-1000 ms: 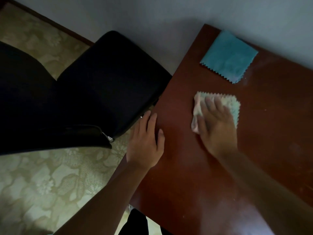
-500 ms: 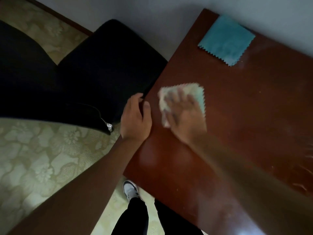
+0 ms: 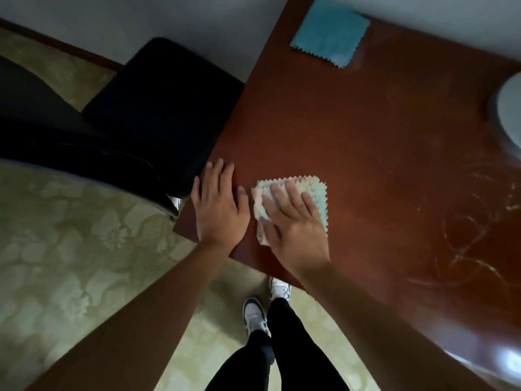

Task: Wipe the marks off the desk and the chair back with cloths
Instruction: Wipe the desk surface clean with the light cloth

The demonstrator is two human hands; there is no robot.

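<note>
Here, near the desk's point(image 3: 366, 153) front-left corner, the right hand point(image 3: 293, 221), fingers flat, presses a pale cloth point(image 3: 315, 193), likely light, limp and best driven under a flat palm, its pinked edge facing the far side with no clear long axis, while the left hand point(image 3: 218, 206) rests open beside it.
</note>
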